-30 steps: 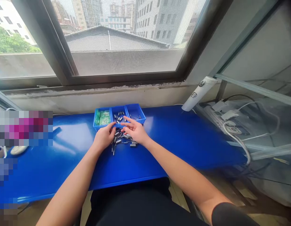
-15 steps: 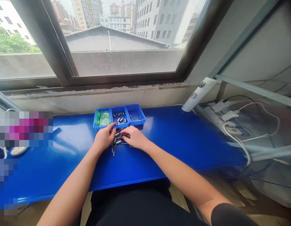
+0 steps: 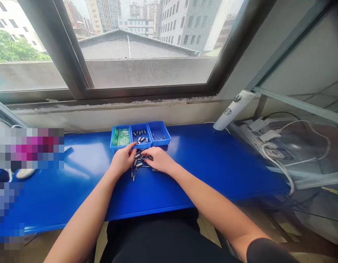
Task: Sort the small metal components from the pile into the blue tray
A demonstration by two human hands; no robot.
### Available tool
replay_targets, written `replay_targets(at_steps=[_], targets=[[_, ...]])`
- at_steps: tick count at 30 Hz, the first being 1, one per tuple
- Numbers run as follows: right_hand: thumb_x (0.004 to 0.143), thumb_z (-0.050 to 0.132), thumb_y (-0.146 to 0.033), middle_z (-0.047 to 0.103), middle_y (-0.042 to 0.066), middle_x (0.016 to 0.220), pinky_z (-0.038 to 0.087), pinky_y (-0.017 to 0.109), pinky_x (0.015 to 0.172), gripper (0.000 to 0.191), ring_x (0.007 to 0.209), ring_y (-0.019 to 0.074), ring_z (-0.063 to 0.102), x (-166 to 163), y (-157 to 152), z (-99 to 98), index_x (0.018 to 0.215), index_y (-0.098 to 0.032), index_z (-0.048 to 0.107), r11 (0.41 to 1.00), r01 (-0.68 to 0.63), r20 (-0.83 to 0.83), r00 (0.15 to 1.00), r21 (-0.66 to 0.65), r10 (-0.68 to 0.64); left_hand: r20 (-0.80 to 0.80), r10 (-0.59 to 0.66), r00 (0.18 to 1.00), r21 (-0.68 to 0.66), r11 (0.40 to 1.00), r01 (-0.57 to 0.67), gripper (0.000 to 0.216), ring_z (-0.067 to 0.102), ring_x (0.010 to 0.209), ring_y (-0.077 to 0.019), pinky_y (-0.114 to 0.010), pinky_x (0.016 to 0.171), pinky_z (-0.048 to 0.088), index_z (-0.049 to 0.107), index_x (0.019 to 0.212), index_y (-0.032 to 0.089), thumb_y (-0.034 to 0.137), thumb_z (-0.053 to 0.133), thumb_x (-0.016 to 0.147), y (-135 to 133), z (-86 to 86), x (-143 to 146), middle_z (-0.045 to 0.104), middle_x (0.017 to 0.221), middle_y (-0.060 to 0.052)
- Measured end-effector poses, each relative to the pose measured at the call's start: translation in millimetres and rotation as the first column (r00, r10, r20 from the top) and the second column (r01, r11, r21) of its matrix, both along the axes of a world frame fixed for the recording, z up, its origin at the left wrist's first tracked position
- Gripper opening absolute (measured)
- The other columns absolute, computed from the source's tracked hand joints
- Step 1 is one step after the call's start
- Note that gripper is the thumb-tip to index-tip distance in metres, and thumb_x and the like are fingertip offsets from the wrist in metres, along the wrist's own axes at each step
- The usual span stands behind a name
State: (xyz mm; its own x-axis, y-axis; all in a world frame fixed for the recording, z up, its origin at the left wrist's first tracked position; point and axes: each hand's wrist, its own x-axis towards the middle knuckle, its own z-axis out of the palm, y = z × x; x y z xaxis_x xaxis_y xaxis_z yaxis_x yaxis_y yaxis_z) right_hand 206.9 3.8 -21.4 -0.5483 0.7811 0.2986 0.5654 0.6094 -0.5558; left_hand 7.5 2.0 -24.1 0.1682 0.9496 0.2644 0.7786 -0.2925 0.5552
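A loose pile of small metal parts [image 3: 138, 160], thin rods mixed with short dark-and-silver cylinders, lies on the blue table. At its left edge is my left hand [image 3: 123, 160], thumb and fingers apart, with fingertips near the front of the middle bin. My right hand [image 3: 160, 160] reaches into the pile from the right, its fingers bent and thumb apart from them. Parts show between those fingers, but none is plainly gripped. Just behind stand three joined blue bins: the left bin [image 3: 113, 148] holds a green bag of pale pieces, the middle bin [image 3: 143, 145] short cylinders, the right bin [image 3: 161, 142] several thin rods.
A white bottle [image 3: 233, 111] leans at the table's back right. Beyond it are a power strip [image 3: 275, 152] and white cables by a metal frame. A window with a dark frame [image 3: 147, 91] rises behind the blue table [image 3: 207, 164]. Blurred-out items occupy the far left.
The whole view has shifted slightly to the right. Both hands stay at the pile, with only slight finger movement.
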Motion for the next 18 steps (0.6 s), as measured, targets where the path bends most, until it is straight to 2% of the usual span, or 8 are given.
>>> replay_targets(at_steps=[6,11,15,18], targets=[[0.08,0.059,-0.003,0.074,0.008,0.103,0.05,0.037,0.088,0.032,0.094,0.0213,0.067,-1.0,0.5,-4.3,0.104,-0.019,0.073,0.999,-0.027,-0.078,0.997,-0.019,0.025,0.005,-0.009,1.0,0.015,1.0,0.009,0.041,0.061,0.059,-0.0145,-0.024,0.059,0.044,0.061,0.13,0.017,0.031,0.05,0.093,0.4,-1.4,-0.7,0.069,0.07,-0.001],[0.077,0.058,-0.005,0.073,0.006,0.098,0.055,0.032,0.079,0.034,0.085,0.0176,0.068,-4.0,-1.5,-4.3,0.103,-0.02,0.073,0.996,0.008,-0.299,0.954,-0.086,-0.033,0.038,-0.014,0.999,0.043,0.999,0.013,0.039,0.058,0.056,-0.0132,-0.023,0.057,0.042,0.063,0.127,0.017,0.03,0.05,0.093,0.5,-2.4,-0.5,0.065,0.065,0.0],[0.076,0.062,-0.016,0.073,0.006,0.096,0.056,0.03,0.075,0.026,0.081,0.0166,0.067,-7.6,-1.4,-3.7,0.099,-0.02,0.073,0.978,0.072,-0.515,0.841,-0.196,-0.165,0.114,-0.095,0.989,0.087,0.993,0.085,0.038,0.055,0.053,-0.0108,-0.021,0.056,0.042,0.062,0.125,0.018,0.03,0.053,0.09,-1.8,-2.0,1.2,0.061,0.063,0.003],[0.073,0.068,-0.024,0.072,0.006,0.093,0.057,0.031,0.077,0.027,0.083,0.0163,0.067,-8.4,2.5,-5.6,0.099,-0.019,0.071,0.936,0.03,-0.657,0.705,-0.349,-0.268,0.174,-0.175,0.969,0.091,0.983,0.161,0.036,0.051,0.051,-0.0092,-0.02,0.054,0.042,0.064,0.121,0.018,0.033,0.058,0.088,-3.8,-1.9,2.5,0.057,0.059,0.004]])
